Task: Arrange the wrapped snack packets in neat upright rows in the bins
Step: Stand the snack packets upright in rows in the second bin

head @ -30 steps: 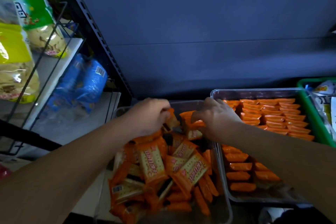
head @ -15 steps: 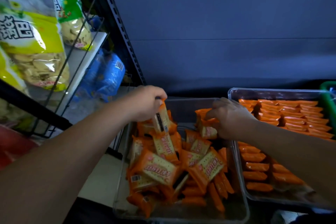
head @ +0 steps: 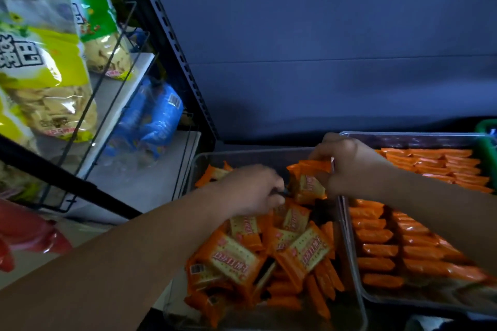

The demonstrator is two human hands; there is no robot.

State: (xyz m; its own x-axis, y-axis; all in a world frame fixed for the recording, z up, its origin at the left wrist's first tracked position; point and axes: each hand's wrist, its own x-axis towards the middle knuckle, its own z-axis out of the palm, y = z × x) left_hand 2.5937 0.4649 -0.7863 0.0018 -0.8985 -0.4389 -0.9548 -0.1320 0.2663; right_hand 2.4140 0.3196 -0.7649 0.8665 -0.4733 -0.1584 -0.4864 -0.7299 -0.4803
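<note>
Pinching a small upright clutch of orange packets (head: 309,183) with the right hand (head: 352,169), fingers curled round it, right at the far end of the left clear bin (head: 242,154). Holding that clutch on edge, close to the bin's right wall.

Reaching in with the left hand (head: 250,191) just beside it, fingers curled down over the heap. Blurred there, with a dark sliver at the fingertips, so cannot tell whether gripping a packet or nothing at all.

Looking nearer in the same bin: a loose pile of packets (head: 269,258), lying flat, tilted and overlapping. Cracker print facing up on several, and a few wedged on edge along the right side.

Moving over to the right clear bin (head: 403,134), just beside the left one. Finding neat rows of orange packets (head: 435,166) standing on edge there, several columns across, running from the far wall toward the near one. Losing part of those rows under the right forearm.

Catching a green bin (head: 487,137) at the far right edge, just beyond.

Glancing left: a black wire rack (head: 113,83) carrying big yellow-green snack bags (head: 45,75). Blue packs (head: 156,121) on the shelf below, and a red bag (head: 27,236) low at the frame's edge. Behind it all, a dark flat panel (head: 322,48).
</note>
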